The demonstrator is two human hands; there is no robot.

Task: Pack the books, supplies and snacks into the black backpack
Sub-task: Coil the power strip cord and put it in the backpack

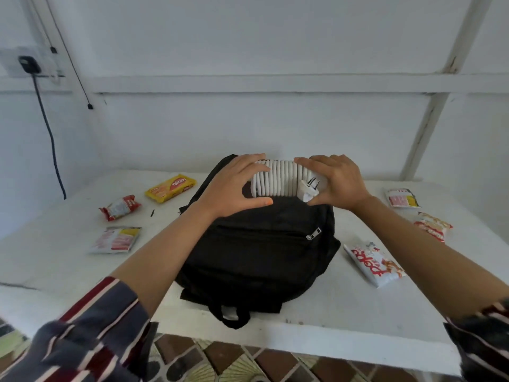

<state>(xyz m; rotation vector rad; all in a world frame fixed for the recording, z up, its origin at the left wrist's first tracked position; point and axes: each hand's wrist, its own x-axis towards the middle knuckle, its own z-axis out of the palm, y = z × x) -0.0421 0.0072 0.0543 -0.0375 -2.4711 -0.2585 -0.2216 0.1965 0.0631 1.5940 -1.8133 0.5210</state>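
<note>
lettering on the snacks is mostly too blurred to read. the yellow packet (170, 188), at ten o'clock from the black backpack (256, 249), carries a red oval label with white writing that sits upside down from this view and cannot be made out for sure. the white packet (374, 263) at four o'clock bears large red script running sideways, also unreadable. a red packet (120, 207) lies at nine o'clock, a red and yellow sachet (115, 240) at eight, a second such sachet (402, 197) at two, and a red-and-white packet (432, 225) at three.

the backpack lies flat on the white worktop (358, 312), its front pocket zip pull (314, 233) towards three o'clock. both hands hover over its far end, at twelve o'clock.

between them is a white cable bundle (278, 177), wound in tight loops, with a white plug (309, 190) at its right end. the left hand (237, 183) grips the left end, fingers curled over the top and thumb underneath. the right hand (334, 183) grips the right end likewise, its thumb just under the plug.
</note>
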